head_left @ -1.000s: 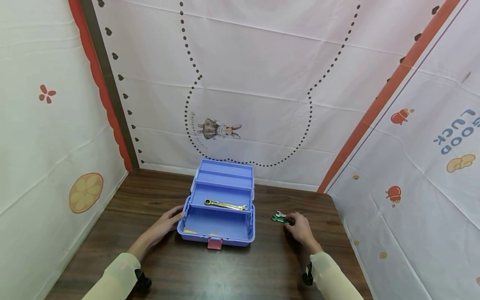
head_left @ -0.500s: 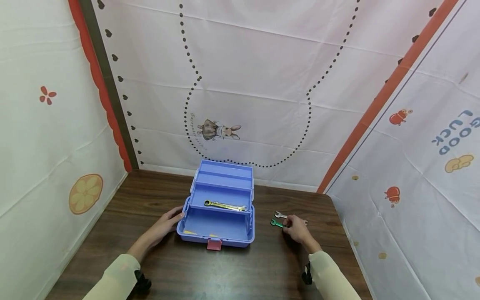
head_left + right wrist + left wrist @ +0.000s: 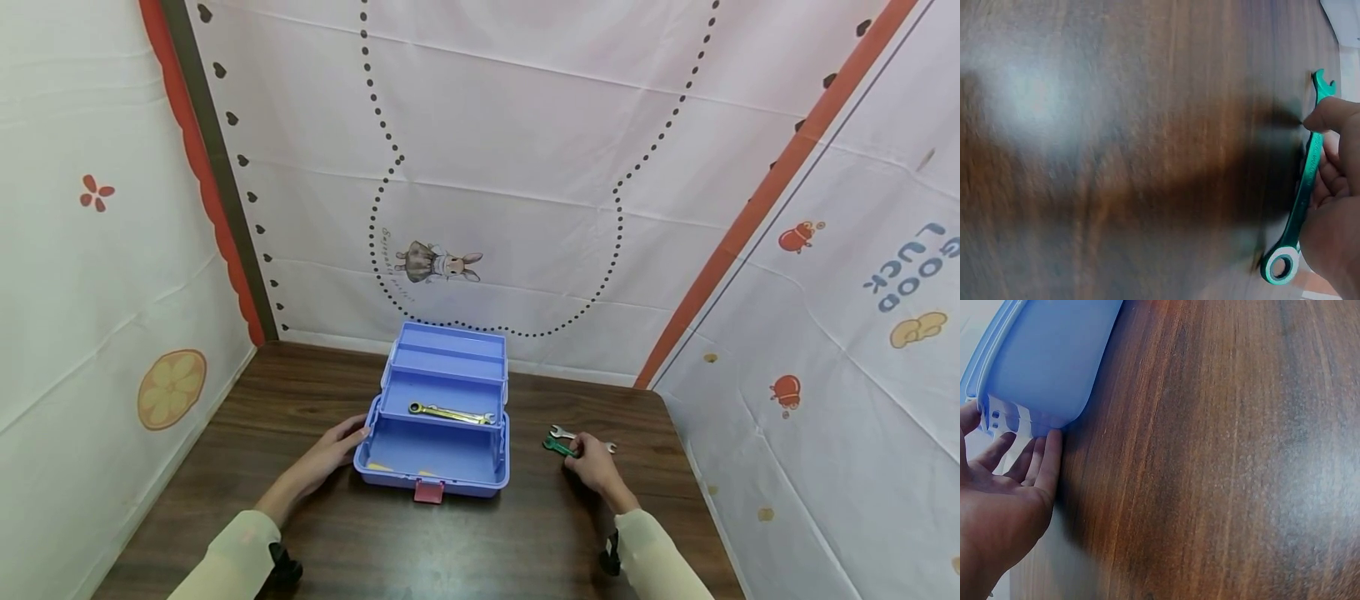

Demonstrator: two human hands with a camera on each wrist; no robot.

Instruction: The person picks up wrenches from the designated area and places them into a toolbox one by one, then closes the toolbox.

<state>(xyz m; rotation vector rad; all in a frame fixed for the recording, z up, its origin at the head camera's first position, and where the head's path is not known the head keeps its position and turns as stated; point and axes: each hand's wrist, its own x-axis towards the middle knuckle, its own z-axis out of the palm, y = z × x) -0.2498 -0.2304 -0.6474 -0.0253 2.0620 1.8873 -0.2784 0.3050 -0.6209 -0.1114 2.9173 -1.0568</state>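
A blue toolbox [image 3: 442, 482] stands with its lid up and its trays raised. My left hand [image 3: 339, 446] rests against its left side; in the left wrist view the thumb is at the rim and the straight fingers [image 3: 1050, 459] touch the end wall. To the right of the box, my right hand [image 3: 596, 465] pinches a green combination wrench [image 3: 1310, 165] between thumb and fingers, low over the table. Its open end points left and its ring end is nearest the wrist. A silver wrench [image 3: 558, 432] lies just beyond, partly hidden by the hand.
A yellow wrench [image 3: 450, 412] lies in the toolbox's lower tray [image 3: 442, 387]. Yellow pieces [image 3: 380, 467] show at the front of the box's bottom, and a red latch [image 3: 429, 492] hangs in front. Printed cloth walls [image 3: 510, 250] surround the wooden table [image 3: 420, 550].
The green wrench, earlier overlapping the silver one under my right hand, has come slightly towards me with the hand and lies apart from it. My left hand and the toolbox have stayed put.
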